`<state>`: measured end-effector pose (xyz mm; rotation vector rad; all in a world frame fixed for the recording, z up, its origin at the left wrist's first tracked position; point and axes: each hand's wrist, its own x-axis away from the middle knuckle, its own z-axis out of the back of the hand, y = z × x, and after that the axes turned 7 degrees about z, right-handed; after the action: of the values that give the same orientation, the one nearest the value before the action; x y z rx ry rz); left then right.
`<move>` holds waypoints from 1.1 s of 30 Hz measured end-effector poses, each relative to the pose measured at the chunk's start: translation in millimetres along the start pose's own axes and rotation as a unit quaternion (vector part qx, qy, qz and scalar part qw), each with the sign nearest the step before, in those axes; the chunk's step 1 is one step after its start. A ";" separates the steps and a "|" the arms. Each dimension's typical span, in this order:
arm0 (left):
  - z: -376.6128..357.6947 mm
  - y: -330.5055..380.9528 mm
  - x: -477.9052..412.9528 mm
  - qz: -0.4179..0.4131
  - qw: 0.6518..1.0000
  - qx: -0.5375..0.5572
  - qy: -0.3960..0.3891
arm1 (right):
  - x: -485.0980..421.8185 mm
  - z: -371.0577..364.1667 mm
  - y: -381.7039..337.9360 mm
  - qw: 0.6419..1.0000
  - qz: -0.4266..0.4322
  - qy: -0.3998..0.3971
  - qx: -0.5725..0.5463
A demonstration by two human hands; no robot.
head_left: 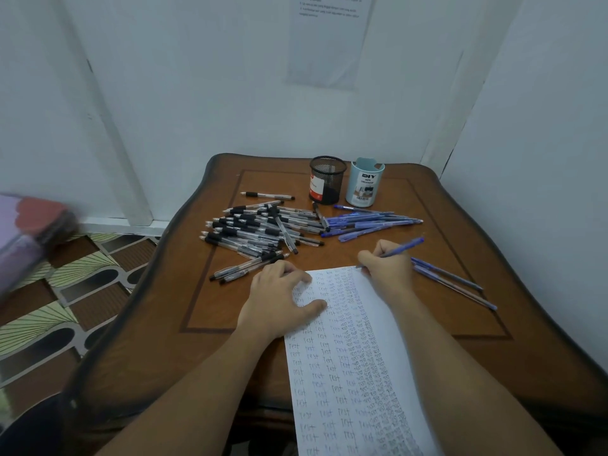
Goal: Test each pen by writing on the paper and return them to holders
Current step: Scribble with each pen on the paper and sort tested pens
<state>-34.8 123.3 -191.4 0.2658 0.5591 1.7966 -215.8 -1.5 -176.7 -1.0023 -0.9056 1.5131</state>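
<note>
Right grip pinches blue pen @ paper far edge, left grip released, steadying sheet: tip may overrun onto surface.

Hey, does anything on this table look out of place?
One black pen lies crosswise between the black pen pile and the blue pens, near the mesh holder. Nothing looks spilled or damaged.

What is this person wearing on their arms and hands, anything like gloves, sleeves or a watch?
Nothing that shows. The left hand and right hand are bare, with no gloves and no rings that I can make out. The left forearm and right forearm are bare too: no sleeve reaches into view, and no watch or bracelet shows at either wrist.
</note>
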 end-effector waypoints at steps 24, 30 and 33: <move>1.6 2.3 -0.2 0.008 1.000 -0.004 -0.007 | -2.0 0.2 1.8 0.999 0.042 -0.006 -0.005; 2.3 2.8 -0.6 0.012 1.000 -0.009 -0.013 | -0.5 -1.5 0.4 0.999 0.043 -0.005 0.003; 2.1 3.1 -1.0 0.013 1.000 -0.010 -0.012 | -2.6 -1.0 2.6 0.999 0.042 0.001 0.001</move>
<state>-36.2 122.2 -188.0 0.2822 0.5221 1.8218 -215.5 -4.4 -179.1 -1.0520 -0.8696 1.5815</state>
